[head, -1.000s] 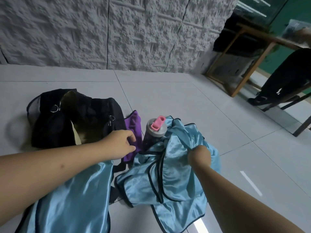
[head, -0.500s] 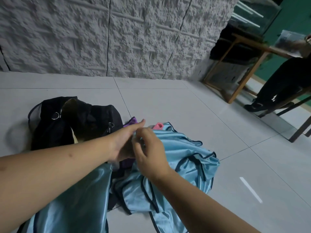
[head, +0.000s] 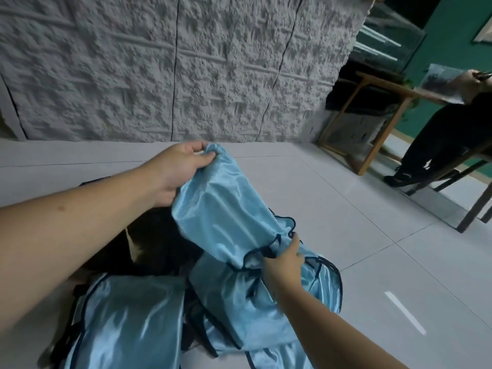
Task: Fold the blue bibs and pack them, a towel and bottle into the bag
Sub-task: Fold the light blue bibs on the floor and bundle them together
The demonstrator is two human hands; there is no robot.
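A shiny light-blue bib [head: 223,209] with dark trim hangs lifted between my hands. My left hand [head: 178,171] pinches its upper edge, raised in front of the wall. My right hand [head: 283,262] grips its lower trimmed edge. Under it lies a pile of more blue bibs [head: 266,315], and another bib [head: 125,320] lies flat at the lower left. The black bag [head: 157,249] sits on the floor behind them, mostly hidden by my left arm and the lifted bib. The bottle and the purple towel are hidden.
A rough grey stone wall [head: 159,70] runs along the back of the tiled floor [head: 359,222]. At the right stand a wooden table frame [head: 372,121], dark chair legs [head: 476,206] and a person in black clothes [head: 431,145].
Both hands took hold of one bib and lifted it off the pile; my left hand rose up and back, my right hand moved down to the lower edge. The bottle and towel became hidden.
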